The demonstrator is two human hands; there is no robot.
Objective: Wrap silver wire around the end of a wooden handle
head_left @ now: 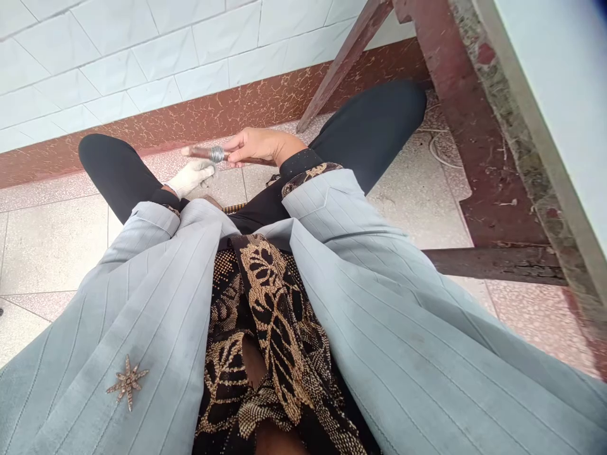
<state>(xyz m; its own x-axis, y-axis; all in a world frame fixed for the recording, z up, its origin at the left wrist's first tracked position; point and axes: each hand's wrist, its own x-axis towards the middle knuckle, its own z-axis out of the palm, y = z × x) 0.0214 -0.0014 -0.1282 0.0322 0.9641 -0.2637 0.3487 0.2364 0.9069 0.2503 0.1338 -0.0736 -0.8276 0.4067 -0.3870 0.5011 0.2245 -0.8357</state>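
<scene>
My right hand (pixel 258 145), bare, is closed around a brown wooden stick (pixel 199 151) held roughly level between my knees. Silver wire (pixel 217 154) is wound in a tight coil around the stick, just left of my right fingertips. The stick's pale tip points left, and its other end runs under my right hand. My left hand (pixel 192 177), in a white knit glove, is just below the coil with its fingers curled. Its thumb and fingertips are close to the wire; what they pinch, if anything, is too small to make out.
A dark red wooden table frame (pixel 467 126) with a stone-edged top (pixel 559 95) stands close on my right. Ahead is a white tiled wall (pixel 190 50) with a brown skirting (pixel 199 114). A pale cable (pixel 439 151) lies on the tiled floor (pixel 57 240) near the table leg.
</scene>
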